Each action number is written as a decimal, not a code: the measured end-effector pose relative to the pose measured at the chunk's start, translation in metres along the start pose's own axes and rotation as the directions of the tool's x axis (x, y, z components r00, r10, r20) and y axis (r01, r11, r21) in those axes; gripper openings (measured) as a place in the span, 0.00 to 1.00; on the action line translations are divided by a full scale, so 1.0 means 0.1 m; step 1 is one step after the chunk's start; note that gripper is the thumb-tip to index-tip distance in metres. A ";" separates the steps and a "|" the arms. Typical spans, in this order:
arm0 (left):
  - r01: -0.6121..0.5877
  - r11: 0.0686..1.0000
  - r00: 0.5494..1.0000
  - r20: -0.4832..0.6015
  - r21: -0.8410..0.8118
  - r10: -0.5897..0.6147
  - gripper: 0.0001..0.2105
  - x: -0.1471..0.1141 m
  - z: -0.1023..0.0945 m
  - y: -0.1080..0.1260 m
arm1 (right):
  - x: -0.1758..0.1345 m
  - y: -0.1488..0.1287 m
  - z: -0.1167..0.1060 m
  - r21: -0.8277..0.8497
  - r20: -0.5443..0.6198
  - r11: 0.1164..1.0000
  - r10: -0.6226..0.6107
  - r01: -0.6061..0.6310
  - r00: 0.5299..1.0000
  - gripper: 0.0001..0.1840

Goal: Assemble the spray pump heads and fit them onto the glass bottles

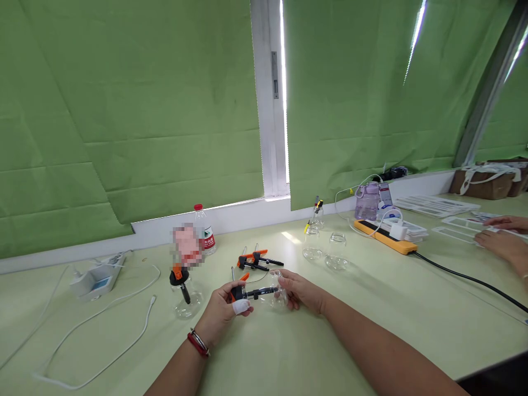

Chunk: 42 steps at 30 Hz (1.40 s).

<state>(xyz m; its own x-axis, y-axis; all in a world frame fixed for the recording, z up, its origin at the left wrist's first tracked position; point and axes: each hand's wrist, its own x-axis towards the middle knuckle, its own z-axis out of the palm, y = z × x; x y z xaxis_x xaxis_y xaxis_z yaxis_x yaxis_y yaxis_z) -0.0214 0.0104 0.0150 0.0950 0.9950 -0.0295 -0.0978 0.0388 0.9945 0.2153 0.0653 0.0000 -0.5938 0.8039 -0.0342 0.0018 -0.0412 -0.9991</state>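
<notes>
Gripping a clear glass jar (275, 298) on its side at the near middle of a pale green desk (280, 357), a person is working with both bare hands. Fingers of the left hand (225, 308), one wrapped in white tape (241, 307), are holding a black-and-orange top (238, 293), its dark stem (264, 292) apparently running inside the glass; fingers of the right hand (303, 291) are curling around the jar's right end, probably steadying it. The sideways pose is seemingly leaving both ends within grasp. At left, a lidded jar (188, 309) is standing upright near a looping white cable (142, 331). Just beyond the hands, more black-and-orange tops (259, 258) are lying flat, presumably for easy reach. Farther right, clear jars (337, 256) are clustering near a yellow power strip (383, 236). A red-capped bottle (209, 239) and, to its right, a purple bottle (367, 203) are standing near the far ledge, while a co-worker's hands (501, 239) are touching white sheets at far right. Green blinds (177, 110) are covering the windows, bright slivers showing between them.
</notes>
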 end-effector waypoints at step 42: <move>0.000 1.000 0.999 -0.033 0.025 0.001 0.24 -0.04 0.03 0.06 | -0.04 -0.05 0.04 0.016 0.039 0.999 -0.034 0.034 0.999 0.30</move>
<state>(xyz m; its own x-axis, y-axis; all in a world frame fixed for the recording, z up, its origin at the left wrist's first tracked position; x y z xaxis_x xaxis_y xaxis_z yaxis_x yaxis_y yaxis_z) -0.0191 0.0062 0.0214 0.0618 0.9976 -0.0323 -0.0733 0.0368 0.9966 0.2148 0.0599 0.0050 -0.6244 0.7811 0.0009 -0.0313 -0.0238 -0.9992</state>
